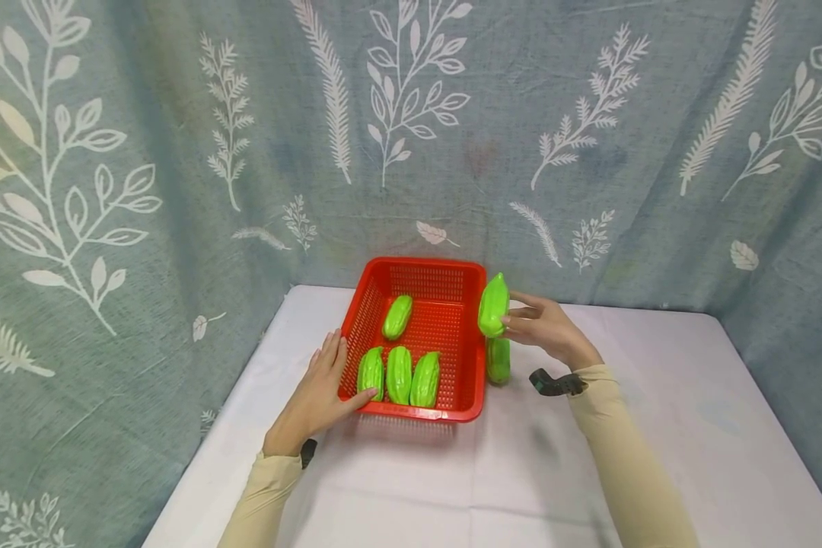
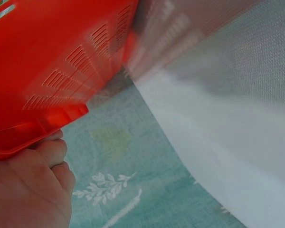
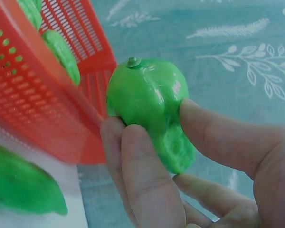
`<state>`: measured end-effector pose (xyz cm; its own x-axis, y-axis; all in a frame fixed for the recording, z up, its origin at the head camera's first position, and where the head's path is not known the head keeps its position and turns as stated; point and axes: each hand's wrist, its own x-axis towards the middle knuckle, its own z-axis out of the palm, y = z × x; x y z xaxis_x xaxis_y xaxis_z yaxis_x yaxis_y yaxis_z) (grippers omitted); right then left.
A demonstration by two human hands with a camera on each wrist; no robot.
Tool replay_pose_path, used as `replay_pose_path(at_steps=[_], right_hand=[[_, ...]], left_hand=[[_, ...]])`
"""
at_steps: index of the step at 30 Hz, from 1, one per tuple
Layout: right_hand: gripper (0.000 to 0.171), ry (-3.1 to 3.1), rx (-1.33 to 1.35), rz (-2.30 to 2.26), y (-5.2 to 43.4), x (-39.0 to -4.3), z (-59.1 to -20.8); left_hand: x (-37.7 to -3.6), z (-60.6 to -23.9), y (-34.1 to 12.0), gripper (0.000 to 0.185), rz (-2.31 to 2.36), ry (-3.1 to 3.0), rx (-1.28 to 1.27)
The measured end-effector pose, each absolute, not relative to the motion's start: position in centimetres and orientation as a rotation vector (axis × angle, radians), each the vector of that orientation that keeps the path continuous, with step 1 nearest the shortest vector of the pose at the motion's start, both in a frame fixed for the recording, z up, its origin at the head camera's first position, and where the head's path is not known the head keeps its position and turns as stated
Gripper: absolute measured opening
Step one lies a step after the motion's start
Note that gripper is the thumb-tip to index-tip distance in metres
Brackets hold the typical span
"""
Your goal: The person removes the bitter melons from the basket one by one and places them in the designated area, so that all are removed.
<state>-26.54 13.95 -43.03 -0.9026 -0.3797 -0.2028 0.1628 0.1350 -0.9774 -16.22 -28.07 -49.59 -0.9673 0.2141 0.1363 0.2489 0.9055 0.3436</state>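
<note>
Nearest the camera, two cream sleeves reach over the white table (image 1: pixel 657 396). The left hand (image 1: pixel 315 396) lies flat against the near-left corner of the red basket (image 1: pixel 418 415), fingers straight along its wall and the thumb under the rim — it steadies the basket without closing round anything; the left wrist view shows the thumb pressed beneath the red lip. Inside the basket, three green gourds (image 1: pixel 399 375) stand side by side at the near wall, and a fourth gourd (image 1: pixel 397 317) lies alone further back on the left. To the right, just outside the wall, another gourd (image 1: pixel 498 361) rests on the table. Above it the right hand (image 1: pixel 544 329) pinches the held gourd (image 1: pixel 493 306), thumb on one side and curled fingers on the other, its stem end up and its flank level with the basket's right rim. The step in hand looks like loading: the gourd is lifted and at the rim but not yet over the floor. The next move would call for carrying it leftward across the wall and lowering it into the open patch behind the row — then opening the fingers only once it rests. Behind all this hangs the leaf-patterned curtain (image 1: pixel 589 137).
</note>
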Motion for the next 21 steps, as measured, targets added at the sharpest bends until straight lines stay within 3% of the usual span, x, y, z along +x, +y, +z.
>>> replay_pose_path(at_steps=[21], right_hand=[[0.079,2.090,-0.188,-1.779,17.8,-25.1,-44.4]], left_hand=[[-16.2,-49.4,-28.0,0.117,-0.580,-2.974,-0.376]])
